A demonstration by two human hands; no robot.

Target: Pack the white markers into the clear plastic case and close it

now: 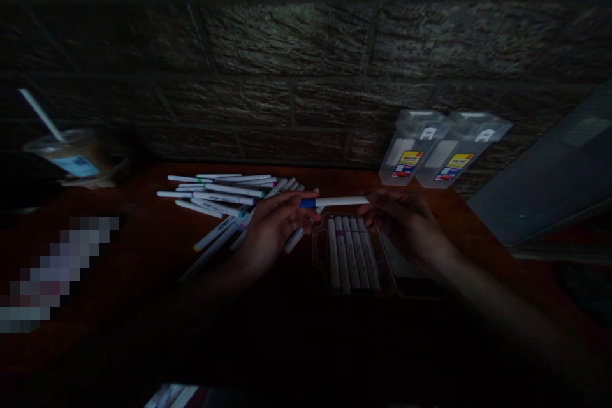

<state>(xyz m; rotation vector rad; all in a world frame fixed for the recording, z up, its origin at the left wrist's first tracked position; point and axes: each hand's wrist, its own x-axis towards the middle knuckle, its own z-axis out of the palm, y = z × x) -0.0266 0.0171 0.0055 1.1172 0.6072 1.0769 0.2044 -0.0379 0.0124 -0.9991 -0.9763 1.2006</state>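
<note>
A white marker (342,201) with a blue end is stretched level between my two hands. My left hand (277,220) pinches it at the blue end, and my right hand (406,220) grips the opposite, white end. Below them lies an open clear plastic case (319,248), where several white markers (354,255) lie side by side, one with a purple band. To the left of the case, partly behind my left hand, spreads a loose pile of white markers (222,191) with variously coloured ends.
Two clear plastic containers (401,150) with yellow and blue labels stand against the stone-block wall (329,38). A lidded drink cup (76,156) with a straw is at the far left of the brown table (143,204). A pixelated patch covers something at left. The scene is dark.
</note>
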